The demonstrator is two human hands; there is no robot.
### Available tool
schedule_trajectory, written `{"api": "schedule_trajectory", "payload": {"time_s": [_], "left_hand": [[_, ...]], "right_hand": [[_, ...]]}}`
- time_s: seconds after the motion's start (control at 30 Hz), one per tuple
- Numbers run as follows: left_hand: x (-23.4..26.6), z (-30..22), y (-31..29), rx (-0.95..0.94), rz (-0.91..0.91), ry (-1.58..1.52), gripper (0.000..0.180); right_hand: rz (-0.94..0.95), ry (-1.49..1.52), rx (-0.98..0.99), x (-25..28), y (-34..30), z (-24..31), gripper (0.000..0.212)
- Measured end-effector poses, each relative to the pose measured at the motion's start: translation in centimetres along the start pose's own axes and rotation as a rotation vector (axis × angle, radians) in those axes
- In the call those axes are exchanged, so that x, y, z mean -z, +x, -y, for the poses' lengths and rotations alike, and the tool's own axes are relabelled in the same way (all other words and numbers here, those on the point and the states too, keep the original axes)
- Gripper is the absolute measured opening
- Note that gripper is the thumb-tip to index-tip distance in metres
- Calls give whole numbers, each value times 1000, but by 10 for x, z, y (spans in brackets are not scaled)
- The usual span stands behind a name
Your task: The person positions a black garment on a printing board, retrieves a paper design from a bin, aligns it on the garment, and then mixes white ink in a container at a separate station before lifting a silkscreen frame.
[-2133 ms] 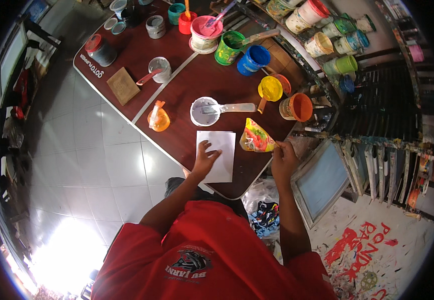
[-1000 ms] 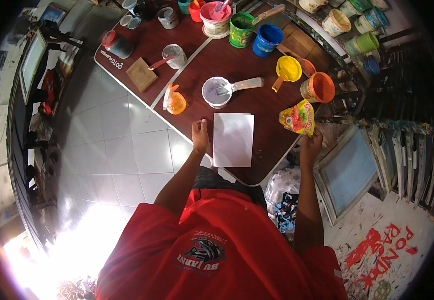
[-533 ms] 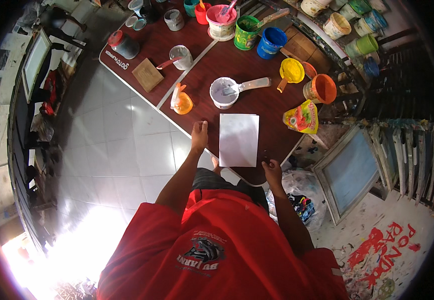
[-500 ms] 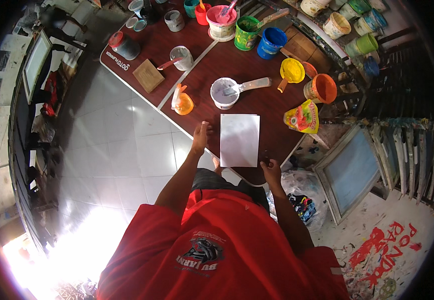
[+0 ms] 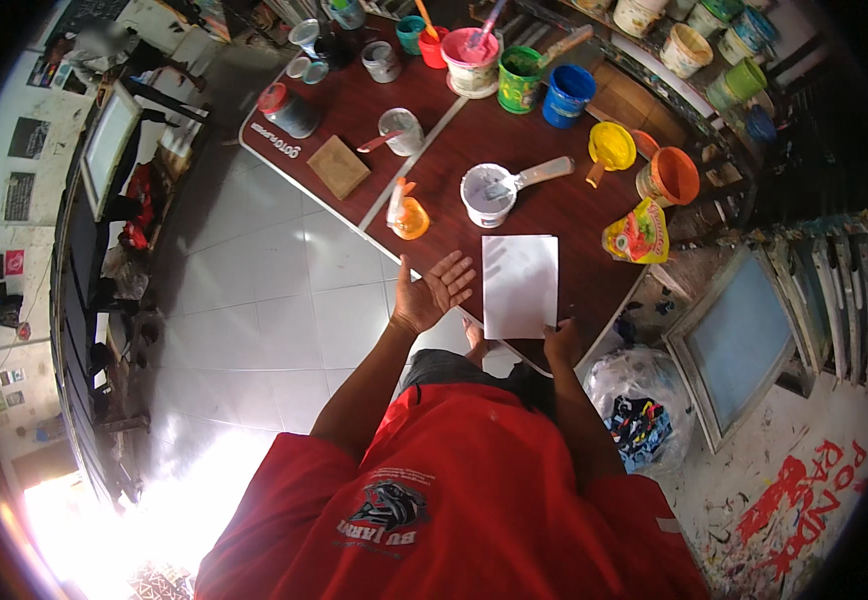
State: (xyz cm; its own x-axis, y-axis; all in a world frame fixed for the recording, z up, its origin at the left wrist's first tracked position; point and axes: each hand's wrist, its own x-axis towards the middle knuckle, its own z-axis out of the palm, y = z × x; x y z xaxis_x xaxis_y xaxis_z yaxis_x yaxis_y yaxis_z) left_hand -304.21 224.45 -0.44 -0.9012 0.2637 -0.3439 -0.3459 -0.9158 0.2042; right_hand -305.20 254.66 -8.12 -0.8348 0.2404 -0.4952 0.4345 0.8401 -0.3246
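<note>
A stack of white paper (image 5: 521,290) lies near the close corner of the dark red table (image 5: 434,245), with finger-like shadows on its upper left. My left hand (image 5: 436,291) is open, palm up and fingers spread, just left of the paper and holding nothing. At the paper's lower right corner, my right hand (image 5: 561,342) is closed, its fingertips on the corner. Beyond the sheets stands a white tub of pale paint (image 5: 487,200), a spatula (image 5: 544,173) resting in it. An orange spray bottle (image 5: 411,217) is to the left.
Paint pots in pink (image 5: 472,75), green (image 5: 520,92), blue (image 5: 568,100), yellow (image 5: 611,148) and orange (image 5: 672,178) line the far right side. A yellow pouch (image 5: 638,235), wooden block (image 5: 338,168) and red-lidded jar (image 5: 290,112) share the table. Framed screens (image 5: 734,345) lean at right.
My left hand has turned palm up and spread its fingers. My right hand has come onto the paper's corner from beside it. The whole view has shifted, moving the scene rightward.
</note>
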Motion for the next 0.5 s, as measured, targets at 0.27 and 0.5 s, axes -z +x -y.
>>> {"api": "schedule_trajectory", "payload": {"time_s": [0.27, 0.5], "left_hand": [[82, 25, -84, 53, -526, 574, 91], [136, 52, -204, 263, -1067, 849, 75]], "right_hand": [[-182, 71, 115, -25, 9, -42, 33], [-265, 26, 42, -1, -20, -21, 45]]}}
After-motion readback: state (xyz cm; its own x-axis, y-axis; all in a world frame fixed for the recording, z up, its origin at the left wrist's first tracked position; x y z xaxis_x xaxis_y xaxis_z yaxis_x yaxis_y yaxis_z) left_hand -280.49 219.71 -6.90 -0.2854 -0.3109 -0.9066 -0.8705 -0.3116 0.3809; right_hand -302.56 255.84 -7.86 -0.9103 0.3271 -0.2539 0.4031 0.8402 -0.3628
